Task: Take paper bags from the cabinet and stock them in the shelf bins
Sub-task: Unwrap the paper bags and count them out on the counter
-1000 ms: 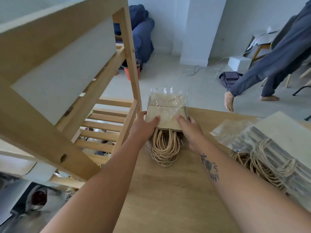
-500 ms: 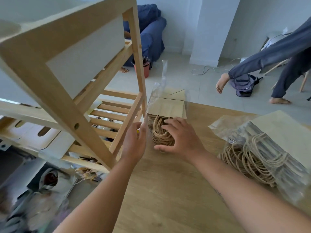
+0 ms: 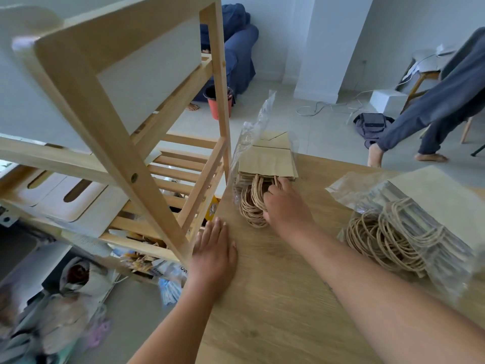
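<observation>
- Resting flat near the left edge of the table [image 3: 275,298]: left hand [image 3: 214,248], palm down, fingers straight and close together, holding nothing.
- Second bundle of paper bags [image 3: 441,206], right edge of the table: lies flat in loose clear wrap, its cord loops fanned toward the near side. Untouched.
- Right hand [image 3: 286,206], just beyond the left hand, toward the far left corner: fingers curled in among the twine handles [image 3: 250,206] of the first bundle, thumb side hidden. It reads as a hooking grip on the loops rather than a pinch on the paper.
- First bundle of paper bags [image 3: 267,161], far left corner of the table, just beside the shelf post: flat brown kraft stack, handles facing near, clear plastic sleeve [image 3: 252,127] open and standing up at the far end.
- Handling, judged: light, stiff across the folded stack but easily creased; the sleeve looks slippery, so bags may slide out if lifted by the film. Best hold is the gathered twine loops or a clasp across the stack's short edges.
- Wooden shelf [image 3: 110,132], left of the table: slatted tiers; a white bin [image 3: 78,203] with slot openings sits on a lower tier.
</observation>
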Action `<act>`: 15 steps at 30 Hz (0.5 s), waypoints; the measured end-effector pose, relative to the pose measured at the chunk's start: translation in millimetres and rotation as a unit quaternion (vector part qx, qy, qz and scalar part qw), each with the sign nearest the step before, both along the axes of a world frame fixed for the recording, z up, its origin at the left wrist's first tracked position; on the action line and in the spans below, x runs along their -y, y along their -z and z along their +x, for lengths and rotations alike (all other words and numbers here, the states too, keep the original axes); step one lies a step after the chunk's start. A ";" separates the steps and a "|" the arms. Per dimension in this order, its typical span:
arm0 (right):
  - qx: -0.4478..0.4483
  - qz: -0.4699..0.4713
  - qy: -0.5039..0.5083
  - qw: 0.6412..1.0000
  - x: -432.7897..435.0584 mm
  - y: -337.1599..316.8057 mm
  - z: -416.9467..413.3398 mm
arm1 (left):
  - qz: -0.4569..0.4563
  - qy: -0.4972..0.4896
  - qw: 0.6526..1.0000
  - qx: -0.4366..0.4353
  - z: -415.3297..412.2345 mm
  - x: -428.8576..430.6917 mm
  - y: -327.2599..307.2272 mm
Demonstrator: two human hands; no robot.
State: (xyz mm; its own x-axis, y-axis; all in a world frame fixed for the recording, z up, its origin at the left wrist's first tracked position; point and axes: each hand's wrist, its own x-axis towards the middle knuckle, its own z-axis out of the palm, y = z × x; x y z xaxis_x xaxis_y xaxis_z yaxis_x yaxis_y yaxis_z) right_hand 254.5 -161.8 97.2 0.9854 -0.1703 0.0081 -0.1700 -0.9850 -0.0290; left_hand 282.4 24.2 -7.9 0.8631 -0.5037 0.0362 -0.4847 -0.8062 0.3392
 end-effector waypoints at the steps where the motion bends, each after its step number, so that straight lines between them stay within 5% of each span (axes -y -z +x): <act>1: 0.006 0.002 0.007 1.000 0.1 -0.4 -0.9 | 0.000 0.002 1.000 -0.001 0.5 -0.1 0.2; 8: 0.036 -0.018 -0.014 0.999 15.7 -20.6 -21.2 | -0.072 0.022 0.997 0.025 14.2 10.9 -16.5; 12: 0.033 0.038 -0.042 0.998 33.1 -51.3 -42.0 | -0.206 0.036 0.974 0.087 28.0 37.5 -48.0; 15: -0.011 0.131 -0.002 0.991 40.7 -83.8 -52.8 | -0.209 0.086 0.970 0.085 34.0 54.4 -68.5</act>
State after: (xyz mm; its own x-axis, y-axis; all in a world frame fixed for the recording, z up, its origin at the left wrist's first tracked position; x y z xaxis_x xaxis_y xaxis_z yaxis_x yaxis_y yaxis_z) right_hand 201.7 -202.5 180.9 0.9855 -0.1599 -0.0566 -0.1694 -0.9447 -0.2809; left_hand 316.4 -30.2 60.6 0.7312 -0.5502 0.4032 -0.6776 -0.5177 0.5223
